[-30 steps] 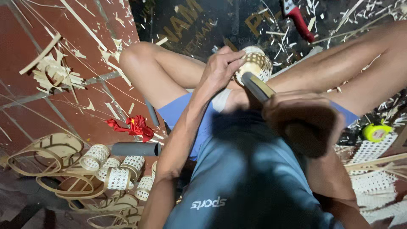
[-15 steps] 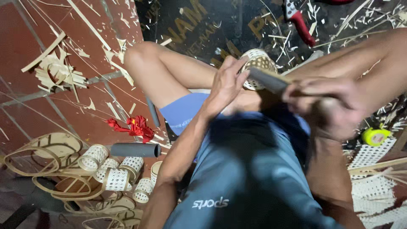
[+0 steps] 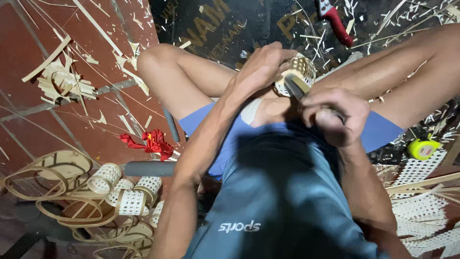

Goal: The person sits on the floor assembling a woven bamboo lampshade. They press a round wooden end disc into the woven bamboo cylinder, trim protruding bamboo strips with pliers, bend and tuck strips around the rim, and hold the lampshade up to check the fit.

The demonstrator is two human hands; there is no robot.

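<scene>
a seated person's left hand [image 3: 261, 67] was clamped around a small woven cane cylinder [image 3: 299, 72], held above the lap between the raised knees, while the right hand [image 3: 333, 115] was closed tight on the handle of a knife [image 3: 297, 86] whose blade touched the cylinder's rim; more woven cylinders [image 3: 124, 189] lay in a cluster on the floor [image 3: 28, 48] to the left beside coiled cane hoops [image 3: 43, 177], a grey pipe [image 3: 148, 169] and a red cloth scrap [image 3: 151, 143], with a yellow tape measure [image 3: 422, 148] at right
</scene>
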